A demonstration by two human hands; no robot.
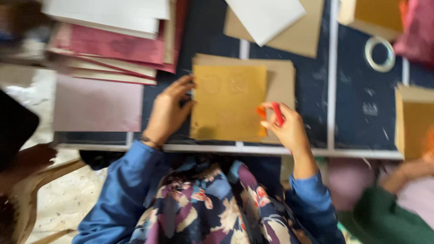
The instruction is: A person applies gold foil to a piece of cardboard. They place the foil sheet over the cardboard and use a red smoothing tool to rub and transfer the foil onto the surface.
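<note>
A mustard-yellow square sheet (228, 101) lies on a stack of brown card (281, 81) on the dark blue table (357, 104). My left hand (169, 110) presses its fingertips on the sheet's left edge. At the sheet's right edge my right hand (287, 126) grips a small red tool (276, 113); the blur hides what kind it is.
Stacked maroon, white and tan sheets (113, 43) sit at the back left, a pink sheet (97, 104) below them. White paper over brown card (271, 20) lies at the back. A tape roll (379, 54) and open brown boxes (413, 122) are right. Another person's arm (407, 174) shows at right.
</note>
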